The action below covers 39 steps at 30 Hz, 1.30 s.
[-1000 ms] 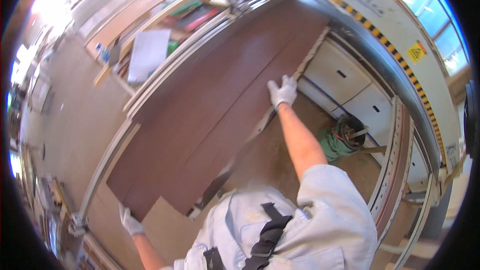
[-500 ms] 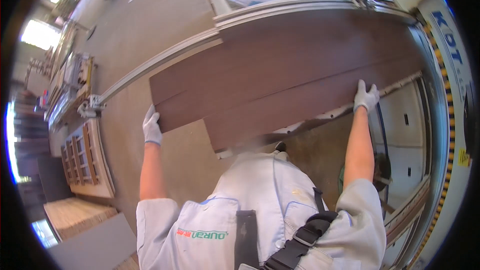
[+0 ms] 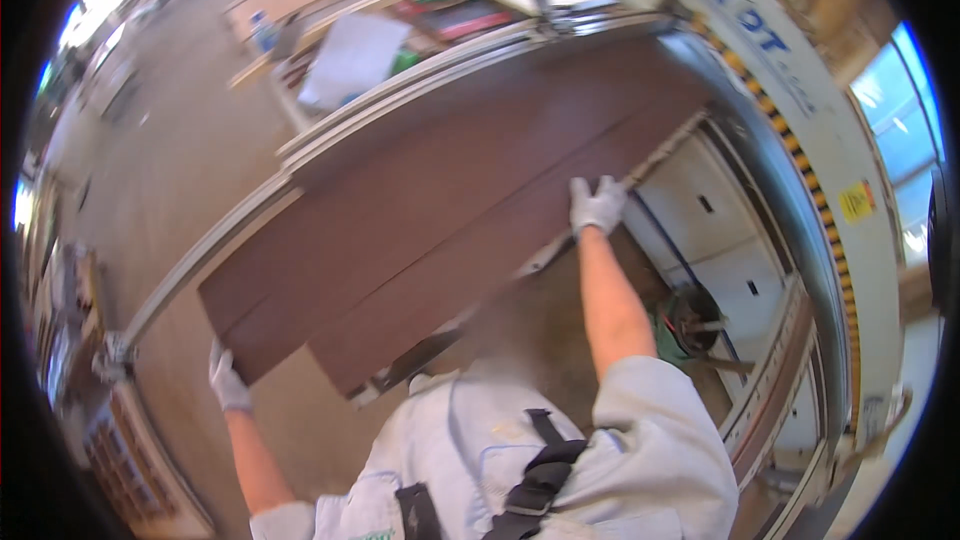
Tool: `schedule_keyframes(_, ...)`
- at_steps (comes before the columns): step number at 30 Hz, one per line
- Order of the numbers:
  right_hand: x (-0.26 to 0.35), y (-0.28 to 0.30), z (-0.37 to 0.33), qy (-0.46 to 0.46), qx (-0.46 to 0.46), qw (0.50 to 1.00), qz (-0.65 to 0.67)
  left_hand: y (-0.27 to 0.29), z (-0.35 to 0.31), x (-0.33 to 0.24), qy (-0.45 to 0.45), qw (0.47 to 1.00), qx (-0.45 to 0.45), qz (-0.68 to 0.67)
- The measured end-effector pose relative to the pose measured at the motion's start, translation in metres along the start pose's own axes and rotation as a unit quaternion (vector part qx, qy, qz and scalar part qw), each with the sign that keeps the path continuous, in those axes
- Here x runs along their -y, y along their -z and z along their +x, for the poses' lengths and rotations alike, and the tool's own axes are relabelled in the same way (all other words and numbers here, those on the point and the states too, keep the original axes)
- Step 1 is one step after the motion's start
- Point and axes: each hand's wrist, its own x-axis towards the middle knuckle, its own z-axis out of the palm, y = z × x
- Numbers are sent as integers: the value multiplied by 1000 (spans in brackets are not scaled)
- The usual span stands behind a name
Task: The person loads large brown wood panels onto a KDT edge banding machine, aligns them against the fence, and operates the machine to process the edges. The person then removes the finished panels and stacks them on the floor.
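Observation:
A large dark brown board [image 3: 430,180] lies across the machine's bed, with a thin dark line running lengthwise along it. Its left part juts out beyond the near section. My left hand [image 3: 228,380], in a white glove, grips the board's near left corner, its thumb hidden from sight. Farther right, my gloved right hand [image 3: 597,206] rests on the near edge of the brown surface, fingers spread and stretched out.
A metal rail [image 3: 200,255] runs along the board's far side. At right stands a white machine housing [image 3: 790,50] with a yellow-black striped edge [image 3: 800,155]. A dark green bin [image 3: 683,323] sits below. Scrap pieces [image 3: 355,60] lie beyond the rail.
The view has swung to the right, so board and hands appear farther left and more tilted. My left hand still grips the corner; my right hand still rests on the near edge.

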Motion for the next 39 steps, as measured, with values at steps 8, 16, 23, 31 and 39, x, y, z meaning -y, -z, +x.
schedule_keyframes(8,-4,-1,-5,-68,41,995,63,-2,4,-1,-9,999,-7,46)
schedule_keyframes(16,-2,7,-2,-68,77,994,35,5,7,3,-6,999,2,47)
schedule_keyframes(23,-19,2,41,-72,97,993,-9,-26,8,13,-9,999,7,51)
schedule_keyframes(31,-50,-6,114,-70,91,993,-23,-125,-6,16,12,999,38,-8)
schedule_keyframes(39,-77,-12,170,-72,79,994,-27,-257,-50,-30,76,993,59,66)
